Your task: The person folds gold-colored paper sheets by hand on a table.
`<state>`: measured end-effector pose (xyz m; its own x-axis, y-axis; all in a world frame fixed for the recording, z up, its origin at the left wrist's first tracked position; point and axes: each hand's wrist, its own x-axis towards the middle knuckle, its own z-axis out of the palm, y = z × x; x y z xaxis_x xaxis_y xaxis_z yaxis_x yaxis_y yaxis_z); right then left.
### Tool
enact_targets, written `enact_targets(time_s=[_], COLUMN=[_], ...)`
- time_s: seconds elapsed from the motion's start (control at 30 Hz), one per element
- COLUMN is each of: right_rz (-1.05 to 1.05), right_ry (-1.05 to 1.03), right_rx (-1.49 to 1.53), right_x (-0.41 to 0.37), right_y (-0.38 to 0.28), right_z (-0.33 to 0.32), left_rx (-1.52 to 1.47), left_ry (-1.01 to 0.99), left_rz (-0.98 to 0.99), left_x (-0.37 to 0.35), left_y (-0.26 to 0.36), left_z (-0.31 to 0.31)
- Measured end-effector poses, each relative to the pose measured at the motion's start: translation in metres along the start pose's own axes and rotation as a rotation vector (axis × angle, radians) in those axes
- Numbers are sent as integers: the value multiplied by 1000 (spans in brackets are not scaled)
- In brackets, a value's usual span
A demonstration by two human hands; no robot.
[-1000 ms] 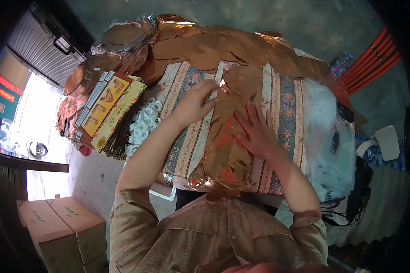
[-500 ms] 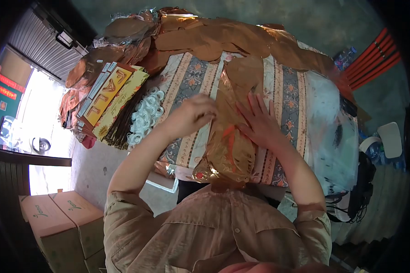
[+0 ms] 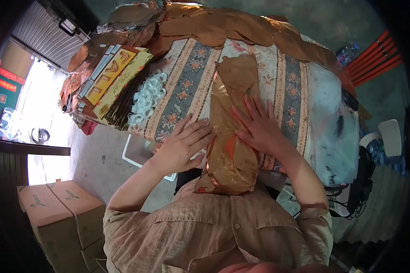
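Observation:
A flat, uninflated brown-gold foil balloon (image 3: 234, 170) lies lengthwise in front of me on the patterned tablecloth (image 3: 187, 86), its near end hanging at the table edge by my shirt. My left hand (image 3: 182, 145) rests palm down along its left edge, fingers stretched out. On the opposite edge my right hand (image 3: 261, 128) lies flat with fingers spread, touching the foil. Left of the balloon is a heap of white plastic rings (image 3: 147, 99). Beside the rings sits a stack of printed cards (image 3: 109, 86) reading "FALL".
More brown foil sheets (image 3: 241, 34) are piled along the far edge. Clear plastic bags (image 3: 330, 132) lie at the right. Cardboard boxes (image 3: 59, 204) stand on the floor at lower left, and a white-rimmed bin (image 3: 134, 154) sits below the table's left edge.
My left hand has come down from a curled, raised pose to lie flat beside the foil. My right hand stays on the foil. The view has shifted slightly.

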<state>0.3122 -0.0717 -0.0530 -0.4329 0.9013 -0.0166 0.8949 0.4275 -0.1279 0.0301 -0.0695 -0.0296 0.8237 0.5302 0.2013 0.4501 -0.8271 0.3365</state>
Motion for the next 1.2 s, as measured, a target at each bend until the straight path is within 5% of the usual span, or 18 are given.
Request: enact_targets(time_s=[0.27,0.57,0.93,1.03,1.1,1.2], right_rz=[-23,-7,35,94,-25,-114], right_ry=[44,44,7,-60,206,175], right_rx=[0,46,108,536,537,423], right_x=[-7,-9,-8,-11,-19,-34], right_y=[-6,-10,-2,10,21,37], right_z=[2,-1,-4,-18,-19,-23], left_rx=[-37,182,-102,-144,-158,-174], left_ry=[264,134,86,95,96,105], left_rz=[186,495,296,256,239,214], left_x=[8,33,28,29,28,28], left_y=[-2,-13,-13,-15,-15,-16], left_z=[10,-5,6,8,9,10])
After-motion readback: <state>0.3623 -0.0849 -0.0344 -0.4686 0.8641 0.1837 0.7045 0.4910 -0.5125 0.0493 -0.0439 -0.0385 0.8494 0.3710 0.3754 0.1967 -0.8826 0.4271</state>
